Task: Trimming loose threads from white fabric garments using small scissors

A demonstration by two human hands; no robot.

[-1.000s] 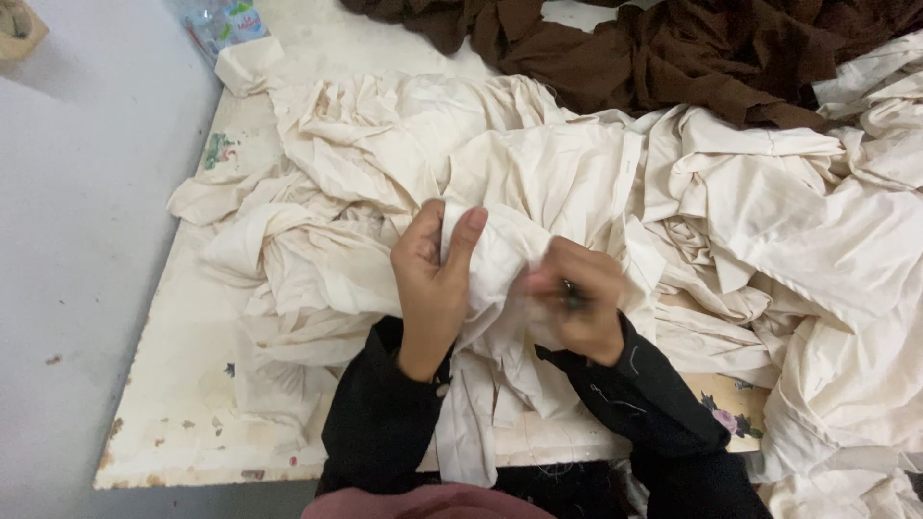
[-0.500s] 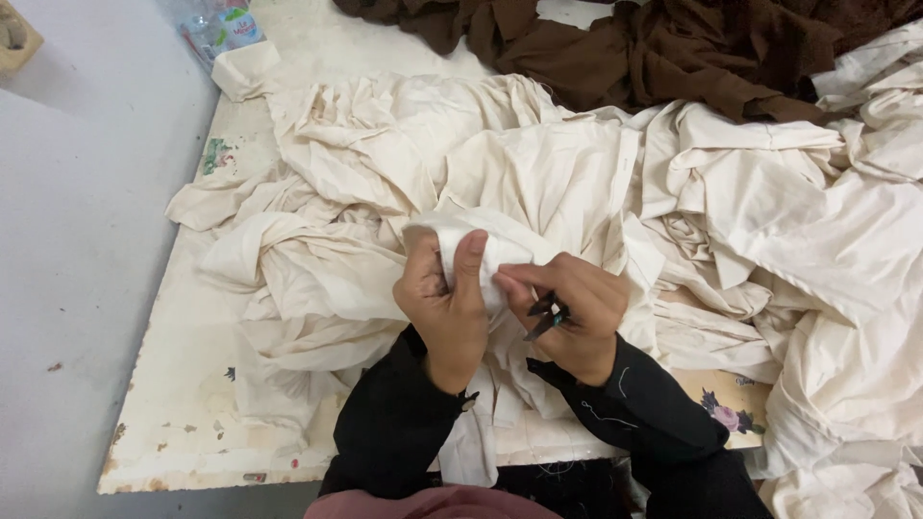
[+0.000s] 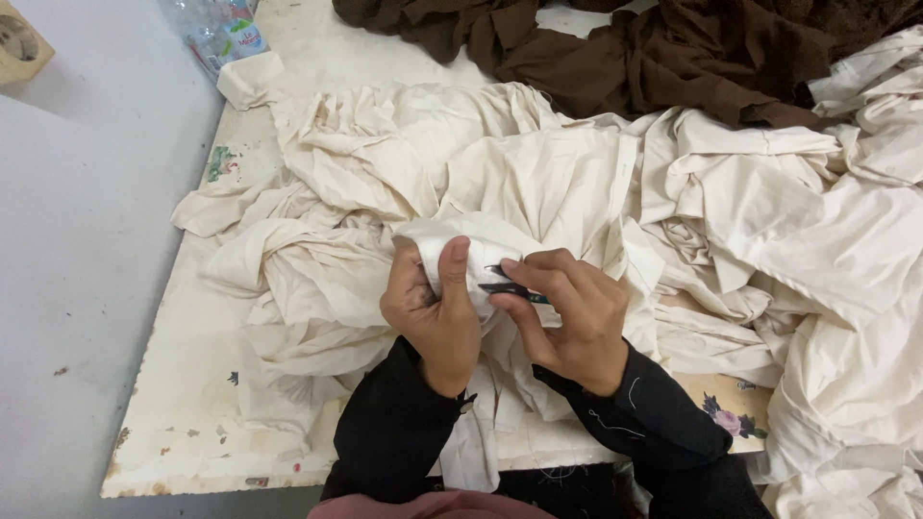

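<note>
The small dark tool (image 3: 510,286) in the right hand (image 3: 572,322) is mostly covered by the fingers; only a short dark tip shows, possibly a thread snipper. The bunched cream cloth (image 3: 461,252) hides the left hand (image 3: 435,312) fingertips. Both forearms are cut off by the bottom edge. The brown fabric (image 3: 663,53) runs out past the top edge, the cream pile (image 3: 846,288) past the right. A plastic bottle (image 3: 221,34) and a cardboard box (image 3: 21,46) are cropped at the top left. Cloth covers most of the counter (image 3: 183,423).

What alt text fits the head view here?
Two hands work a bunched fold of cream cloth: the left hand grips it, the right hand holds a small dark tool against it. Cream fabric and brown fabric cover the board.
</note>
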